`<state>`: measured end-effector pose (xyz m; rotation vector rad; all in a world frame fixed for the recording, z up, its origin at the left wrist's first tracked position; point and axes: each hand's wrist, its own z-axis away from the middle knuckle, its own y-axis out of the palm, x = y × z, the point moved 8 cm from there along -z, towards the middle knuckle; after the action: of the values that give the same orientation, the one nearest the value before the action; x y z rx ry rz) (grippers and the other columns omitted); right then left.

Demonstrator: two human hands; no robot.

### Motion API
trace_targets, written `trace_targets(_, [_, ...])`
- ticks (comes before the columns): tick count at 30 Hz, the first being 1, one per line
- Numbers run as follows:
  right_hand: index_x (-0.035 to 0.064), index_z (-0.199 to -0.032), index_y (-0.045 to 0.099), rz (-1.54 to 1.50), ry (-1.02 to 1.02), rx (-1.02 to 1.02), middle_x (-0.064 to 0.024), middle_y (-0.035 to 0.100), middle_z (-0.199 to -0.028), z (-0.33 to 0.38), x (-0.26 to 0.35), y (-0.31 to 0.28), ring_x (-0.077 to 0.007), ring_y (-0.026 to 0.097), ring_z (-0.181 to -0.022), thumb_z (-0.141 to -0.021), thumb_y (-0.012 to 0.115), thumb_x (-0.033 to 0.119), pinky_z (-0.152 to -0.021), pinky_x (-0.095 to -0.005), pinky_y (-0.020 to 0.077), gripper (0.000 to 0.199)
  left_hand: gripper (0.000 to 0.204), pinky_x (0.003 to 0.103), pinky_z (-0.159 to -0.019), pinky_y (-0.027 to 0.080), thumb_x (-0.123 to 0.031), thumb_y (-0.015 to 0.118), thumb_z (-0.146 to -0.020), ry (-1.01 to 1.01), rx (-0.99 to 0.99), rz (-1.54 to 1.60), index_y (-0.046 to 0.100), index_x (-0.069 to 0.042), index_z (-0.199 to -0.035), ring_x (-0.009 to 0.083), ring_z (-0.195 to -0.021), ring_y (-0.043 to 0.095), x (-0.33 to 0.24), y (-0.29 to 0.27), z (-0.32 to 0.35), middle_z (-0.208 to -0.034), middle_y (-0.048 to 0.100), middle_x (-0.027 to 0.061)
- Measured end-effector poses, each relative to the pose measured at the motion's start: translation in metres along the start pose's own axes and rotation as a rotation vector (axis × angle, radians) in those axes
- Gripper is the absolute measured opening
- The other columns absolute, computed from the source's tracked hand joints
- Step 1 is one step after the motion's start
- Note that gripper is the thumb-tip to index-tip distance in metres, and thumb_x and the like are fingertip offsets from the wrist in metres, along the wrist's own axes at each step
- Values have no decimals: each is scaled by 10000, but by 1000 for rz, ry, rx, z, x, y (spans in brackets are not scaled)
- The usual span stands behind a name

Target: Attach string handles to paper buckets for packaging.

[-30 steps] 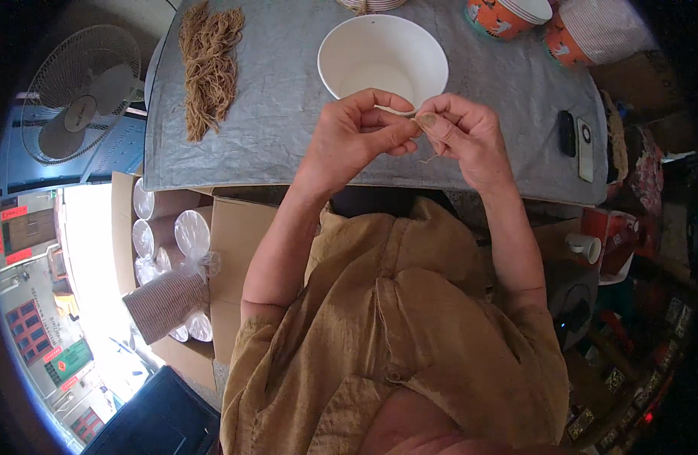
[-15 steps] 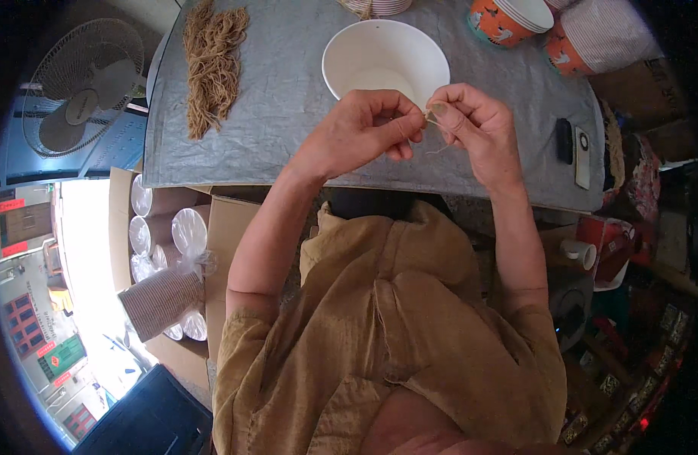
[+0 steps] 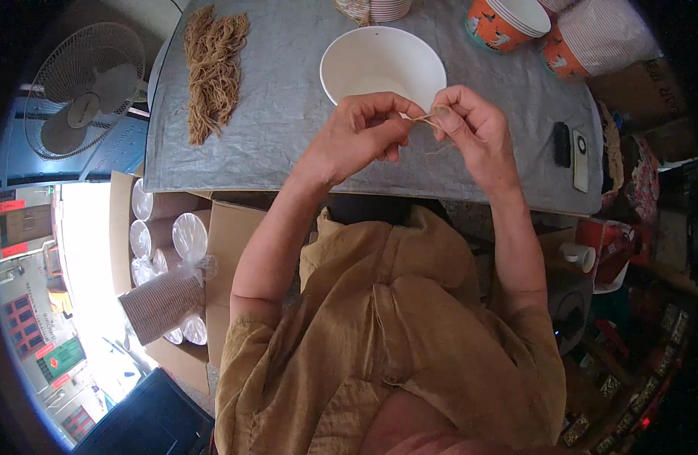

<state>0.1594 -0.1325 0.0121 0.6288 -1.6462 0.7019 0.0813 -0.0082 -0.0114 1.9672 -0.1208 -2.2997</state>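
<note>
Jute twine (image 3: 423, 120) is pinched between the left hand (image 3: 362, 135) and the right hand (image 3: 470, 125), just over the near rim of the white paper bowl (image 3: 382, 67) on the grey worktop (image 3: 288, 114). Threading seems unfinished. Compared with a second earlier, the hands are drawn slightly apart.

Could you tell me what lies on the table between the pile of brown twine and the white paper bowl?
Nothing: in the head view, only bare grey table cover separates the twine pile from the white bowl.
</note>
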Motion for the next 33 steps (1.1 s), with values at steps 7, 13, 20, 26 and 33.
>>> trace_targets(7, [14, -974, 608, 27, 9, -34, 26, 593, -787, -3, 2, -4, -37, 522, -707, -990, 602, 172, -631, -192, 417, 158, 164, 197, -537, 465, -127, 670, -927, 131, -103, -86, 699, -28, -1054, 40, -589, 559, -5, -2, -2, -720, 620, -26])
trace_targets(13, [-3, -919, 611, 109, 90, 62, 44, 594, -776, 4, 8, -6, -14, 508, -698, -948, 661, 124, -603, -190, 421, 139, 130, 211, -504, 456, -130, 736, -898, 302, -195, -211, 720, -29, -978, 43, -553, 554, -15, -1, 6, -722, 660, -6])
trace_targets(20, [21, -893, 631, 3, 129, 103, 67, 551, -739, 14, -1, -5, -4, 465, -646, -932, 681, 146, -556, -188, 383, 140, 96, 268, -526, 482, -57, 733, -850, 507, -237, -590, 689, -37, -934, 152, -628, 629, -27, 9, 20, -886, 688, 62])
trace_targets(26, [39, -930, 631, -327, 124, -123, 88, 473, -696, 22, 9, -30, -7, 360, -572, -937, 659, 159, -493, -198, 276, 123, 95, 241, -478, 466, -4, 709, -847, 559, -401, -644, 673, -29, -932, 69, -515, 574, -25, -1, 30, -1054, 716, 70])
trace_targets(33, [5, -993, 600, -437, -165, -281, 34, 486, -730, 40, 33, -43, -26, 357, -573, -952, 622, 113, -487, -207, 263, 118, 130, 235, -470, 441, -32, 732, -837, 439, -416, -672, 690, -40, -959, 67, -494, 564, -9, -2, 28, -948, 736, 59])
